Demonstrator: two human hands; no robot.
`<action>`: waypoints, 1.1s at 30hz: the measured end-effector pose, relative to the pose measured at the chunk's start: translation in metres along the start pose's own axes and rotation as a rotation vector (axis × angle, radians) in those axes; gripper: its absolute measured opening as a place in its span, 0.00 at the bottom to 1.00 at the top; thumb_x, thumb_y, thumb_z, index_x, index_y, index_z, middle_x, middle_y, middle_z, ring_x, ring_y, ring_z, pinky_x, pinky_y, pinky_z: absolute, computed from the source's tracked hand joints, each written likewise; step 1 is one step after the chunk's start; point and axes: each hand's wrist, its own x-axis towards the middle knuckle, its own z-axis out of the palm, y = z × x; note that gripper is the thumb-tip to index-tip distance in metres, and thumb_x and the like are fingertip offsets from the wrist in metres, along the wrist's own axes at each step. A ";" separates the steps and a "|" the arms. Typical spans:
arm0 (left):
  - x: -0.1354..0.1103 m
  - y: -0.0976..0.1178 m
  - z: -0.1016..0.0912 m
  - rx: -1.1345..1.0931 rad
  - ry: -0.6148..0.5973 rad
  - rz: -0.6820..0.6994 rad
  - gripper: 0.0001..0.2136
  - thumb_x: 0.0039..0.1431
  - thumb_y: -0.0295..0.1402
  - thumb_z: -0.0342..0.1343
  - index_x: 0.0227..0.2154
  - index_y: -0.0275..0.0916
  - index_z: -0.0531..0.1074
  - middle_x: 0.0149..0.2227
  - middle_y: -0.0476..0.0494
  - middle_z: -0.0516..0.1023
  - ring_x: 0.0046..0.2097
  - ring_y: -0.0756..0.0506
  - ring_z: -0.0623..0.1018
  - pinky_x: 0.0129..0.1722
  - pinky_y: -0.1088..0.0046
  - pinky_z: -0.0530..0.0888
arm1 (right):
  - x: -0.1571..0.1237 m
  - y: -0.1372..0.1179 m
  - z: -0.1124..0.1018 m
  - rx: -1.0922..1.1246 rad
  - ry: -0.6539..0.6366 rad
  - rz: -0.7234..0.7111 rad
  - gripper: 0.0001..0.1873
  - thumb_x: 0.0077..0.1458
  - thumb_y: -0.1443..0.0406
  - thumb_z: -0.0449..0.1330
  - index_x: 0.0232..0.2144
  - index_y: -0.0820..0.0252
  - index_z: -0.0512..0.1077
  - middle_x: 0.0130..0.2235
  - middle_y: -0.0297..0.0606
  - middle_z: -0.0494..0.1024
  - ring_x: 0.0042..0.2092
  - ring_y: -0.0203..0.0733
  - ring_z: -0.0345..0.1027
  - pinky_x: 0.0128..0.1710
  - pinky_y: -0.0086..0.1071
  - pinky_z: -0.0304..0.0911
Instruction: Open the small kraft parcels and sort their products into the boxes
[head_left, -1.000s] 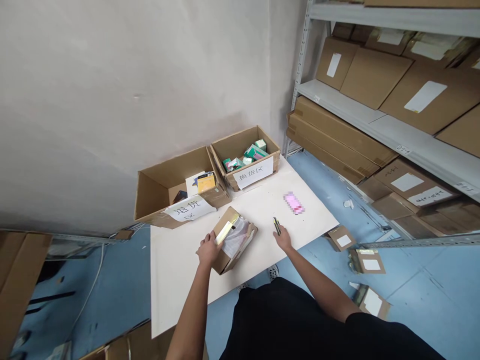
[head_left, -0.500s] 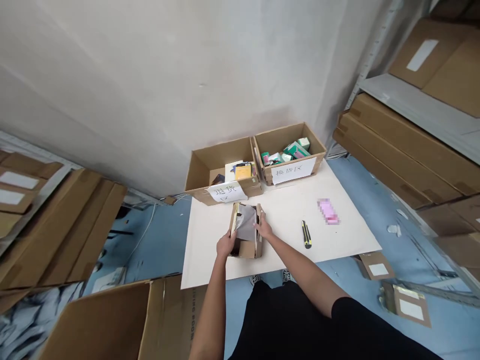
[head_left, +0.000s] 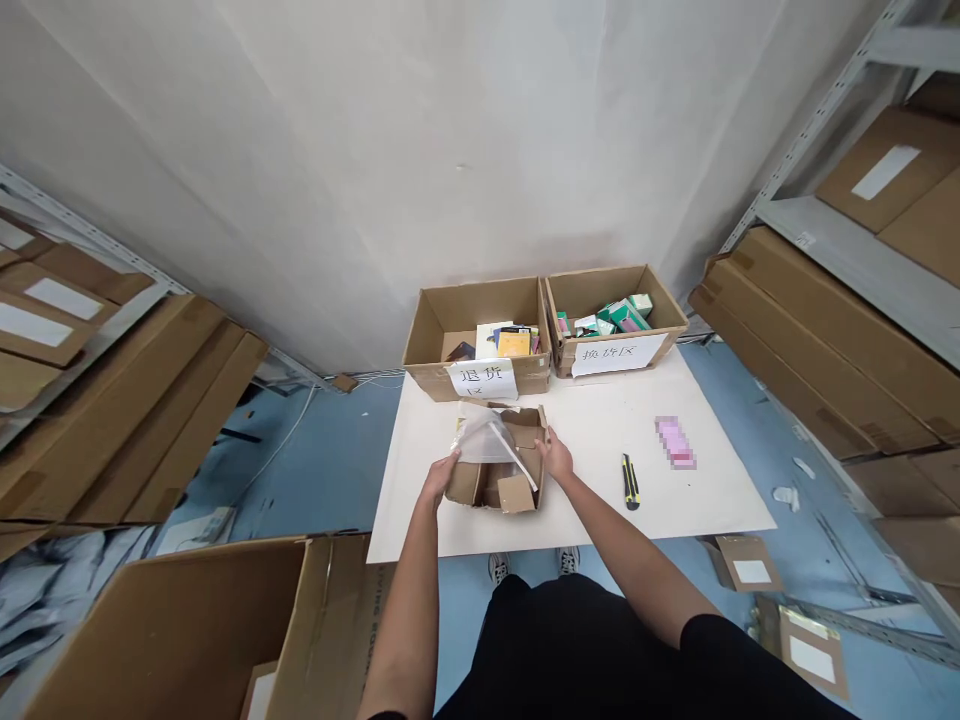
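Observation:
On the white table sits a small opened cardboard box (head_left: 516, 494), its flaps spread apart. A translucent plastic bag (head_left: 480, 432) lies across the box's upper left part, and a thin white strip slants down from it. My left hand (head_left: 439, 474) grips the box's left side, close to the bag's edge; whether it also pinches the bag I cannot tell. On the opposite side, my right hand (head_left: 555, 456) has its fingers closed on the right wall. Farther right lies a black and yellow box cutter (head_left: 630, 482), apart from both hands.
Two labelled cardboard boxes stand at the table's back: the left box (head_left: 420, 380) holds small packages, the right box (head_left: 671, 330) green and white cartons. A blurred pink item (head_left: 675, 442) lies at right. A large open carton (head_left: 300, 610) stands lower left. Shelves with cartons flank the table.
The small box has opened wider, with my hands farther apart on its sides. The bag has shifted toward the upper left, showing more of the inside. The camera view has shifted.

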 end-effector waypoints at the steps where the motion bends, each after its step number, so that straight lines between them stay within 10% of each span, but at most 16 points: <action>1: 0.002 -0.005 -0.001 0.035 0.008 -0.004 0.29 0.62 0.60 0.56 0.40 0.35 0.82 0.42 0.35 0.87 0.44 0.38 0.84 0.42 0.64 0.80 | -0.006 -0.006 0.002 -0.054 0.069 -0.049 0.32 0.70 0.56 0.53 0.71 0.58 0.62 0.63 0.50 0.74 0.63 0.55 0.67 0.62 0.45 0.63; 6: 0.012 -0.033 -0.004 0.298 0.154 -0.025 0.23 0.69 0.50 0.47 0.34 0.39 0.79 0.44 0.38 0.86 0.48 0.39 0.84 0.46 0.67 0.78 | -0.043 -0.030 0.024 -0.286 -0.035 -0.350 0.23 0.66 0.58 0.59 0.61 0.56 0.75 0.60 0.47 0.77 0.65 0.55 0.61 0.69 0.48 0.51; 10: 0.021 -0.049 0.001 0.349 0.181 -0.051 0.22 0.69 0.48 0.43 0.27 0.41 0.75 0.39 0.37 0.85 0.45 0.38 0.83 0.43 0.66 0.76 | -0.059 -0.034 0.032 -0.464 -0.177 -0.196 0.14 0.57 0.64 0.66 0.46 0.60 0.82 0.49 0.51 0.83 0.59 0.57 0.67 0.64 0.45 0.54; 15: 0.030 -0.057 0.001 0.336 0.182 -0.026 0.28 0.69 0.55 0.36 0.30 0.42 0.73 0.36 0.38 0.84 0.42 0.39 0.82 0.37 0.68 0.75 | -0.061 -0.040 0.032 -0.459 -0.041 -0.144 0.18 0.71 0.63 0.53 0.37 0.59 0.82 0.39 0.47 0.85 0.45 0.51 0.76 0.68 0.47 0.44; 23: 0.039 -0.087 -0.052 0.056 0.033 0.106 0.25 0.60 0.56 0.60 0.47 0.38 0.77 0.40 0.40 0.86 0.45 0.41 0.84 0.43 0.69 0.79 | -0.068 -0.068 0.051 -0.300 0.069 -0.041 0.23 0.74 0.54 0.46 0.35 0.56 0.76 0.37 0.42 0.83 0.40 0.46 0.74 0.41 0.32 0.60; 33: 0.043 -0.081 -0.110 0.379 0.287 -0.015 0.20 0.61 0.49 0.58 0.47 0.39 0.78 0.46 0.36 0.86 0.50 0.35 0.83 0.47 0.63 0.78 | -0.057 -0.112 0.039 0.124 0.190 -0.069 0.31 0.67 0.40 0.45 0.31 0.55 0.72 0.28 0.39 0.81 0.33 0.47 0.76 0.35 0.32 0.65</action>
